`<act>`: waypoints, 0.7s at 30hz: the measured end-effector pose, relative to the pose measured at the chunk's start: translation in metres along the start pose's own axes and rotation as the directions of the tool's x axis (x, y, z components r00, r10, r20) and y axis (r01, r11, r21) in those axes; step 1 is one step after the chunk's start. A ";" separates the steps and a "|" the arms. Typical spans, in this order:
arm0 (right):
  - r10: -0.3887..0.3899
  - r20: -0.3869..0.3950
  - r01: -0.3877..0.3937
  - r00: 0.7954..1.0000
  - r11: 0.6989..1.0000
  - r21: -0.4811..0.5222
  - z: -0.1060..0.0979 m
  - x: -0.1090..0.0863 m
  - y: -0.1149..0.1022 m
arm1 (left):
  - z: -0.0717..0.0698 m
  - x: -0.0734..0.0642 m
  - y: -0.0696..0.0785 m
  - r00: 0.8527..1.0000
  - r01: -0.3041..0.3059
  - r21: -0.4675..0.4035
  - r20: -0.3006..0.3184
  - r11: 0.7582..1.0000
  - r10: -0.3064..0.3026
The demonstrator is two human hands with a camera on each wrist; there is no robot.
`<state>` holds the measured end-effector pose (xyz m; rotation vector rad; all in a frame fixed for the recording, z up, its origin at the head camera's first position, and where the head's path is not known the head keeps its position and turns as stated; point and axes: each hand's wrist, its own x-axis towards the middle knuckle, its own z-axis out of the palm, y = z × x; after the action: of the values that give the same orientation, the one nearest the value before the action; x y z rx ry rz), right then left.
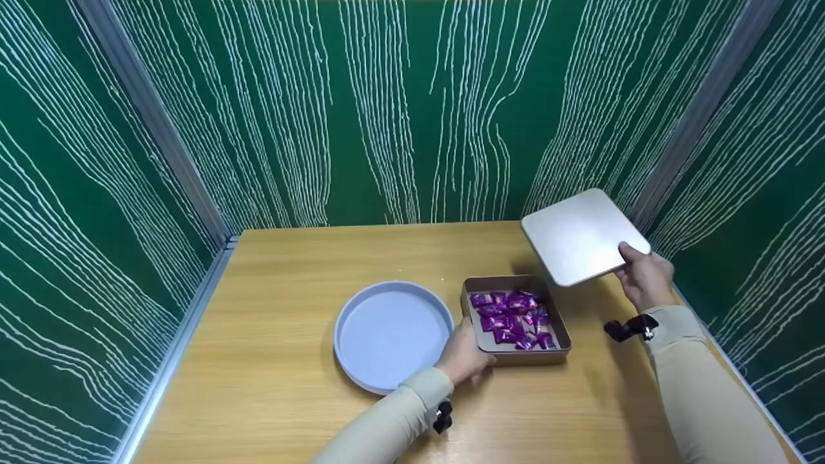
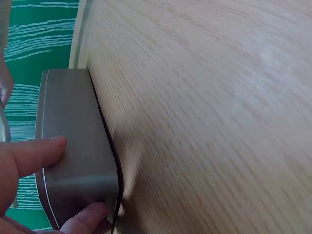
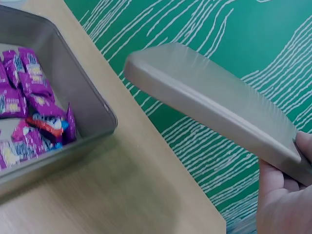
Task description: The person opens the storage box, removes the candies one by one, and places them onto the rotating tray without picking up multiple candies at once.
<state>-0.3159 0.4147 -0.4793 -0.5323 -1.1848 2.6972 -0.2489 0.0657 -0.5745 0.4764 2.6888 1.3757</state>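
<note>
A square metal tin [image 1: 530,358] sits on the table, holding several purple-wrapped sweets [image 1: 512,320]. My left hand [image 1: 465,353] grips its front left corner, and the left wrist view shows the thumb and a finger against the tin's outer walls [image 2: 73,117]. To the right, my right hand [image 1: 648,281] pinches the tin's square lid [image 1: 580,237] by one corner, thumb on the pale upper face. The lid is tilted in the air, beyond and to the right of the tin. In the right wrist view, the lid [image 3: 204,92] is apart from the tin [image 3: 87,83].
A round, shallow, pale blue tray [image 1: 393,335] lies on the wooden table [image 1: 277,335], just left of the tin. Green panels with white wavy lines [image 1: 425,116] stand behind and at both sides, framed by metal posts [image 1: 155,116].
</note>
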 end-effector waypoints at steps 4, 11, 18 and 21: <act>-0.012 -0.061 0.010 0.998 0.999 -0.032 -0.007 0.000 -0.001 | 0.000 0.000 0.001 1.000 0.015 -0.010 -0.002 1.000 -0.015; -0.055 -0.185 0.033 0.981 0.992 -0.123 -0.023 0.001 0.004 | 0.002 0.001 0.002 0.999 0.048 -0.053 0.013 0.997 -0.047; -0.030 -0.220 -0.014 0.975 0.980 -0.199 -0.039 0.000 0.015 | 0.002 0.001 0.002 0.999 0.051 -0.029 0.004 0.998 -0.051; -0.040 -0.245 -0.010 0.969 0.980 -0.199 -0.044 0.002 0.022 | 0.002 0.001 0.002 0.999 0.054 -0.029 0.001 0.998 -0.054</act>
<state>-0.3012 0.4305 -0.5236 -0.8562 -1.3841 2.4225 -0.2489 0.0687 -0.5744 0.3981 2.6562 1.3985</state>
